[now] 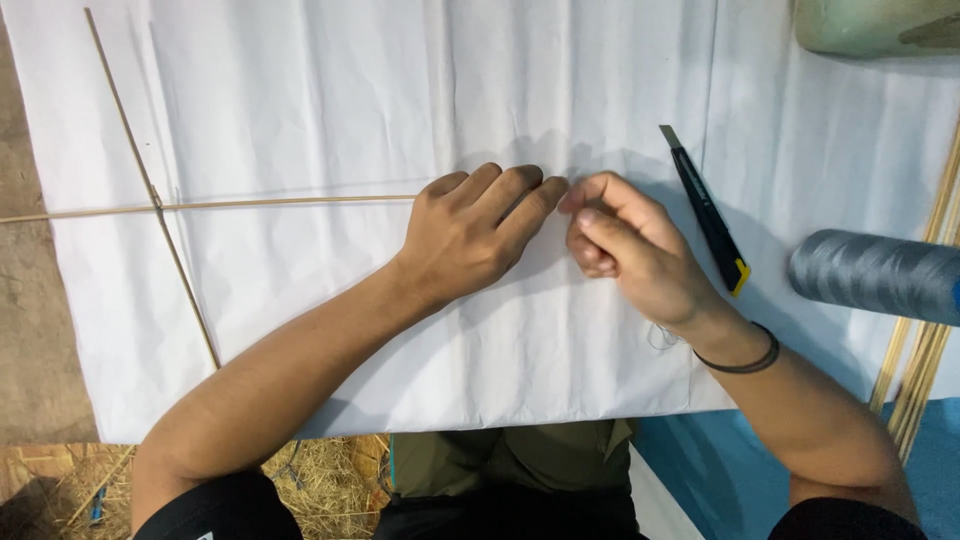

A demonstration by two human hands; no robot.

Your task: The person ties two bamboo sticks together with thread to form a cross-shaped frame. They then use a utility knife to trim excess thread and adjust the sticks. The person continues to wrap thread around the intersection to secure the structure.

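- Thin bamboo stick (285,203): it lies flat on the white paper sheet (400,90), its long axis running left to right across my view, and its right end disappears under my left hand (478,228).
- That left hand is palm down on the stick, fingers close together and pointing right; I judge it pressing, not gripping.
- My right hand (628,250) sits just beside it, fingertips nearly touching the left ones, loosely curled in a pinch; what it pinches I cannot tell.
- So the stick extends away to the left of both hands, and the left hand is the nearer.
- A second stick (150,185) crosses it at a slant, far left.
- A utility knife (706,212) lies just right of my right hand; a grey thread spool (875,275) sits further right.
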